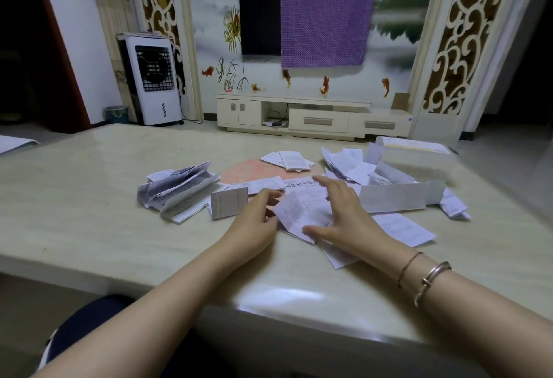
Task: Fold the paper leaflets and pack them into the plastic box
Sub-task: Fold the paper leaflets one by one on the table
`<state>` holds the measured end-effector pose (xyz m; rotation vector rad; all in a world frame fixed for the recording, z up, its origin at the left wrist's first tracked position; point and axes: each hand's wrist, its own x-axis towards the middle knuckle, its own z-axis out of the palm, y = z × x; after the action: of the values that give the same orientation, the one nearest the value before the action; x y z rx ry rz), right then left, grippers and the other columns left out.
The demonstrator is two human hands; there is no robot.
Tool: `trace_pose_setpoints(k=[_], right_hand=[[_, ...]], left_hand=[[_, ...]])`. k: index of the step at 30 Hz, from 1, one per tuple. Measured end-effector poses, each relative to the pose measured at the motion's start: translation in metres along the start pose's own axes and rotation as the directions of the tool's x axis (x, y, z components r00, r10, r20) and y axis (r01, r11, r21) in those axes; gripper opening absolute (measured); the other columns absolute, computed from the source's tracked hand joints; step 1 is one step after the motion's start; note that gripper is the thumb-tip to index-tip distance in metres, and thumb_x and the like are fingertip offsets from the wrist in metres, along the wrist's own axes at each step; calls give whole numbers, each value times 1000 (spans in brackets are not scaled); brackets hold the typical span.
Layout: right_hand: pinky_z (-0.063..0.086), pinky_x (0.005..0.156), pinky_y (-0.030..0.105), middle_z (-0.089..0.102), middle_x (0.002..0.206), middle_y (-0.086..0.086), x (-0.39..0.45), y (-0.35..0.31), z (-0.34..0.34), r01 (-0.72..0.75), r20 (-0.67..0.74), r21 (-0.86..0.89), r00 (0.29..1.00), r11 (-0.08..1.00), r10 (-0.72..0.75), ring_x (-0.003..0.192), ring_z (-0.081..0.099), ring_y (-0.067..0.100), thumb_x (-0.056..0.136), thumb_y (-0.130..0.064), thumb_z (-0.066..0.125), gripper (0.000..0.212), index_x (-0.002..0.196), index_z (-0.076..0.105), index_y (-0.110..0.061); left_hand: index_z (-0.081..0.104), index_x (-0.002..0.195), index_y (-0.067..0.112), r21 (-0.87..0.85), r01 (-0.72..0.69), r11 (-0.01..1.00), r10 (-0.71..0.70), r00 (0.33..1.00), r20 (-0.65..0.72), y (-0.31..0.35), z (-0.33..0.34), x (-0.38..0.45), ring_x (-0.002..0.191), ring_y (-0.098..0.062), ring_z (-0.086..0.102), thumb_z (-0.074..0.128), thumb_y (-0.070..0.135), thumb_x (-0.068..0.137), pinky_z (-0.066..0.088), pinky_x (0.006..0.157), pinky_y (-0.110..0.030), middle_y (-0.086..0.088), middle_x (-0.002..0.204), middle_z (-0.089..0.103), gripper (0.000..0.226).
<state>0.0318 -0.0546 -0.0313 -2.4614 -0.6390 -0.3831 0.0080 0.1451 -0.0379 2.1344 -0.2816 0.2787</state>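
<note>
A white printed leaflet (pixel 299 213), partly folded, lies on the table between my two hands. My left hand (pixel 254 216) pinches its left edge with curled fingers. My right hand (pixel 341 213) lies flat on the leaflet with straight, spread fingers. A clear plastic box (pixel 419 157) stands at the far right of the table, its lid (pixel 413 144) behind it. Folded leaflets (pixel 176 189) are piled to the left, and one small folded leaflet (pixel 229 202) stands just left of my left hand.
Loose unfolded leaflets (pixel 350 165) are heaped beside the box, more (pixel 288 160) lie farther back, and a long folded strip (pixel 398 198) stands to the right. A pink round mat (pixel 245 169) lies under the papers. The table's front edge (pixel 269 312) is close to me.
</note>
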Motion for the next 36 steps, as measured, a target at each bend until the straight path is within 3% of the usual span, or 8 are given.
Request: trace_pose_setpoints(k=[5,10,14,20,23,29,33,36], right_hand=[[38,92,27,42,125,-8,-2,0,1,26,21,-9,999,1000,-26,115,42,13,75,-40,73,59,126,43,-32],[44,94,30,50,118,-15,-5,-1,-15,62,160,13,985,998,-63,108,52,4,84,-33,64,23,106,58,-35],[38,98,20,51,123,-15,-9,0,-27,69,325,29,943,997,-74,116,45,0,79,-7,53,43,108,59,-38],[37,68,7,64,89,-16,-3,-11,-25,61,165,144,983,988,-85,82,52,0,86,-15,61,10,88,65,-24],[38,65,13,62,84,-12,9,-15,-16,25,126,168,991,985,-47,72,49,0,87,-22,63,0,87,62,-22],[40,84,32,56,103,-5,18,-13,8,-70,136,-20,988,997,72,97,44,14,83,-35,65,27,106,56,-28],[36,88,31,49,108,-1,17,-14,9,-100,52,-34,993,994,102,104,38,15,78,-41,70,44,111,49,-22],[38,85,28,50,107,-2,11,-8,3,-85,46,-33,995,996,86,103,42,14,80,-40,69,41,109,49,-20]], left_hand=[[57,112,22,33,-78,996,81,991,-104,-2,-2,-3,104,-12,52,50,11,94,40,84,-20,7,120,53,23],[71,90,29,277,-156,948,165,986,-6,-11,4,-3,113,-9,49,66,23,86,34,88,-11,9,111,54,9],[70,89,29,212,-136,968,141,990,-7,-7,1,-3,111,-4,54,67,19,83,38,88,-18,11,111,63,12],[68,83,29,44,-91,995,92,996,-15,-6,-1,-6,102,2,61,67,9,80,48,94,-21,12,98,70,21],[69,86,16,-8,-79,997,79,997,-12,-9,-3,-5,95,-8,66,60,2,82,52,91,-29,5,92,72,17],[59,113,15,53,-38,998,41,997,-58,-6,-3,-5,101,-9,57,43,4,92,39,80,-9,5,117,61,28],[55,129,22,252,-231,940,232,972,25,-9,4,-5,122,-13,48,51,24,94,37,104,-29,5,136,52,36],[64,123,24,402,-313,860,292,949,115,-10,9,-4,117,-19,53,53,29,95,40,101,-32,5,128,61,31]])
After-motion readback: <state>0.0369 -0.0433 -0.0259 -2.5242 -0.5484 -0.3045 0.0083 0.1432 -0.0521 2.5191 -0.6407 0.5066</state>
